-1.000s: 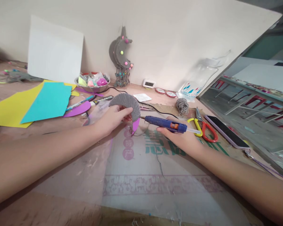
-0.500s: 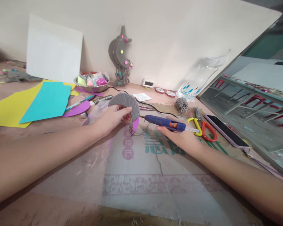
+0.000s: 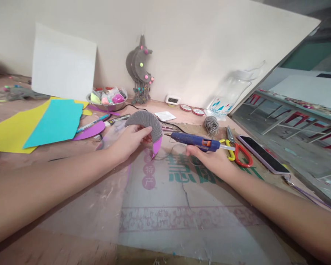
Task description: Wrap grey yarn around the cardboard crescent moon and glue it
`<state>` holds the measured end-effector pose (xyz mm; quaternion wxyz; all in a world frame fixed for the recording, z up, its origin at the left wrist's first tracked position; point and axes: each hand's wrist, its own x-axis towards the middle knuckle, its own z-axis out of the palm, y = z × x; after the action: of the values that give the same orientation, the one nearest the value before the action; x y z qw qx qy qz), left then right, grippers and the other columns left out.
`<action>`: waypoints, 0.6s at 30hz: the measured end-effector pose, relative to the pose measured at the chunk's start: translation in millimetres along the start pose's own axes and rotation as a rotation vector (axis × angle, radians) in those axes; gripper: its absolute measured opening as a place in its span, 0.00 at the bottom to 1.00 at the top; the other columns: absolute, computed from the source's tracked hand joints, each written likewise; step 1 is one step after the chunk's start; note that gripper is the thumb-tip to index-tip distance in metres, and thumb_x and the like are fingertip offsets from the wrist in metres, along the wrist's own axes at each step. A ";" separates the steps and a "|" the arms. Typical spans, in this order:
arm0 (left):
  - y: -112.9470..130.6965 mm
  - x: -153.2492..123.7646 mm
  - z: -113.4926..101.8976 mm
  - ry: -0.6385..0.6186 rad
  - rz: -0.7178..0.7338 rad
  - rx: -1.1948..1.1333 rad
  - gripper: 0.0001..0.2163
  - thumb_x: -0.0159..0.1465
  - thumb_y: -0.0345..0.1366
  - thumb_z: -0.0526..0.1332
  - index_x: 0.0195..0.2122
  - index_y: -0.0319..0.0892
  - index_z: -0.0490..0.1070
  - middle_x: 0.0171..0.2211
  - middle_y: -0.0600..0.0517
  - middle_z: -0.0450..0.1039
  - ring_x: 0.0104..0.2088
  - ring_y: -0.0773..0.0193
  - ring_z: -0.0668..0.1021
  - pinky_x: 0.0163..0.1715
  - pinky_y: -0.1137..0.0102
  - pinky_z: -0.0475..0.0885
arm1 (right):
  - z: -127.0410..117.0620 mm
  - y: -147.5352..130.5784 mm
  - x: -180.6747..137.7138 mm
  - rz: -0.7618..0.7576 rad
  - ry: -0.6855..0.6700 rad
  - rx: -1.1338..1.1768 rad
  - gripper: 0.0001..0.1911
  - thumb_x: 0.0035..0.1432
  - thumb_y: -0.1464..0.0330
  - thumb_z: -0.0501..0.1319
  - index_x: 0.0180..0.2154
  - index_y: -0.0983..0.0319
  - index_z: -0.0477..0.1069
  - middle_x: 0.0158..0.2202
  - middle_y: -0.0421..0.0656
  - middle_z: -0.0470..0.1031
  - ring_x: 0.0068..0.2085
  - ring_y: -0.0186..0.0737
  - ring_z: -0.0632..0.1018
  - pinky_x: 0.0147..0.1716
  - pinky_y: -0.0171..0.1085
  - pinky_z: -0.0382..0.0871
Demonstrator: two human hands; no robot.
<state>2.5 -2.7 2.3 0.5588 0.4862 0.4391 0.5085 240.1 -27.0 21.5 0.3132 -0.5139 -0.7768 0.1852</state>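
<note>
The glue gun (image 3: pixel 193 140) is lifted a little higher above the sheet (image 3: pixel 182 191), beside the crescent (image 3: pixel 146 123). The right hand (image 3: pixel 212 162) is curled more closely beneath it, the fingers drawn in. The background is shown slightly lower.

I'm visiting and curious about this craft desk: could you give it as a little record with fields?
Left hand: holds a crescent wound in grey yarn, purple tip bare
Right hand: grips a blue glue gun, nozzle towards the crescent
Near right hand: scissors, phone, yarn ball
Far left: teal and yellow paper sheets
By the wall: moon ornament, bowl of bright bits
</note>
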 end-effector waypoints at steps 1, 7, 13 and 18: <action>-0.7 0.4 -0.4 -0.002 0.010 0.006 0.10 0.56 0.41 0.63 0.22 0.41 0.70 0.23 0.54 0.71 0.25 0.67 0.73 0.29 0.72 0.66 | -2.4 1.1 1.0 0.000 -0.027 0.043 0.19 0.57 0.53 0.57 0.25 0.60 0.70 0.25 0.42 0.73 0.27 0.37 0.73 0.29 0.36 0.69; 0.9 -1.8 0.4 -0.039 -0.009 -0.015 0.10 0.56 0.41 0.63 0.24 0.40 0.69 0.23 0.55 0.70 0.26 0.69 0.72 0.28 0.74 0.65 | -16.0 6.6 6.0 0.011 -0.103 0.179 0.23 0.59 0.51 0.54 0.26 0.61 0.74 0.27 0.44 0.74 0.31 0.40 0.75 0.33 0.38 0.70; 2.3 -2.1 0.5 -0.045 0.030 0.033 0.11 0.57 0.41 0.63 0.24 0.39 0.70 0.24 0.54 0.70 0.26 0.68 0.72 0.29 0.73 0.66 | -16.0 5.3 7.0 0.013 -0.160 0.193 0.24 0.59 0.50 0.55 0.27 0.61 0.75 0.29 0.45 0.76 0.31 0.39 0.75 0.32 0.37 0.69; 2.5 -1.4 0.2 -0.051 0.045 0.042 0.11 0.57 0.42 0.62 0.25 0.37 0.70 0.24 0.53 0.71 0.26 0.67 0.72 0.30 0.72 0.66 | -14.7 5.1 7.3 0.014 -0.158 0.168 0.22 0.58 0.50 0.55 0.28 0.61 0.74 0.29 0.44 0.76 0.32 0.40 0.75 0.32 0.38 0.69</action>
<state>2.1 -4.0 4.8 0.5479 0.5204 0.4243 0.4990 251.5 -18.8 31.4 0.2915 -0.4752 -0.7773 0.2916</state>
